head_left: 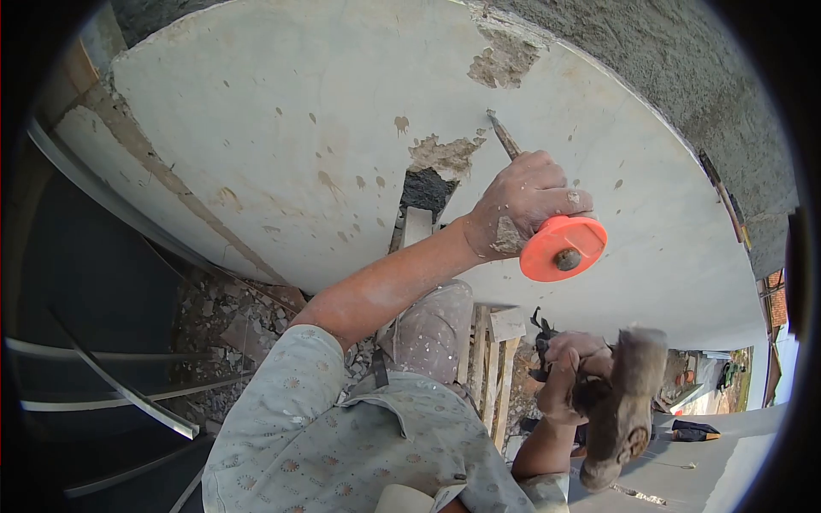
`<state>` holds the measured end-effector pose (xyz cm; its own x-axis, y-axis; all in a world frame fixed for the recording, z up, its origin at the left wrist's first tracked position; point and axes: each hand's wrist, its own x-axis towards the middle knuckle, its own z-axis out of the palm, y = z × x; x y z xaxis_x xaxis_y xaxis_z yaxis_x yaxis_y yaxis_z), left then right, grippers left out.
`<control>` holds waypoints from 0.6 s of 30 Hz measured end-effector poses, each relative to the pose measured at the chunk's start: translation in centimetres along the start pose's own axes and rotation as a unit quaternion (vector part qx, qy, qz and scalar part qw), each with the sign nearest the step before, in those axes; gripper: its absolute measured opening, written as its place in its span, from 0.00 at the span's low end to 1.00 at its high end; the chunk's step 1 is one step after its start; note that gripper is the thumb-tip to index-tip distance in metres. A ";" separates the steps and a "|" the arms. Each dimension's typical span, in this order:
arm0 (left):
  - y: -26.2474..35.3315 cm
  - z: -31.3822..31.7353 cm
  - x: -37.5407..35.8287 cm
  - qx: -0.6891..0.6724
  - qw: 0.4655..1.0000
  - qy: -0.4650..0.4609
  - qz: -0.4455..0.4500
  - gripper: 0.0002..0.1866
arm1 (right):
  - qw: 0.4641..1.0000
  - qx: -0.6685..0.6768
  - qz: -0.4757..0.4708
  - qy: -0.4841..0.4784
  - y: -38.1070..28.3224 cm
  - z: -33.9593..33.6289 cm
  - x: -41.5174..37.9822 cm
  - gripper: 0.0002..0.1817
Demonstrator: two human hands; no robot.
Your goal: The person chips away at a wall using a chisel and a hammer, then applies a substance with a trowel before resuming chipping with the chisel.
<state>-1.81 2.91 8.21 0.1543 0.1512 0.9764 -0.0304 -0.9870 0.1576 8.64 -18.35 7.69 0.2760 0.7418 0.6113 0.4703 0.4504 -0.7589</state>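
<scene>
"Where's the chisel (pixel 506 137) from where you're standing?"

"Upper middle of the frame, slanting up and left, its tip at the pale wall (pixel 299 94). I can't tell if the tip touches."

"And the left hand (pixel 530 201)?"

"Fingers wrapped round the shaft, just above the orange guard (pixel 547 258). The round metal end (pixel 567 259) pokes out through the middle of it. Dust all over the knuckles."

"The right hand (pixel 575 372)?"

"Lower right, curled closed on the hammer (pixel 629 410). The handle's mostly hidden, but the big worn head is well apart from the chisel."

"Wall's chipped, I see."

"One rough patch (pixel 505 61) near the top, another (pixel 446 154) left of the chisel, right above a dark opening (pixel 428 190)."

"And lower down?"

"Broken rubble (pixel 248 321) left of centre, wooden slats (pixel 494 376) beside the person's knee (pixel 432 329)."
</scene>
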 end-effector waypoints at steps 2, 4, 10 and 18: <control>0.1 0.8 -0.7 -0.005 1.000 0.019 -0.004 0.11 | 0.994 -0.068 0.054 -0.066 1.3 0.2 -0.9 0.16; -0.4 0.9 0.0 -0.004 0.999 0.042 -0.001 0.11 | 0.994 -0.099 0.044 -0.025 0.9 -1.1 -1.4 0.21; -0.4 1.2 1.8 -0.009 0.996 0.088 -0.033 0.11 | 0.951 0.202 -0.193 -0.132 -3.3 -4.7 3.7 0.11; -1.1 2.0 2.3 0.036 0.989 0.139 -0.018 0.14 | 0.993 0.036 0.114 0.001 -2.0 -1.1 3.4 0.14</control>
<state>0.58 4.26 9.95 -0.1243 0.1859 0.9747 0.0420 -0.9804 0.1923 9.55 -17.28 11.48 0.3700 0.8275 0.4223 0.3340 0.3057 -0.8916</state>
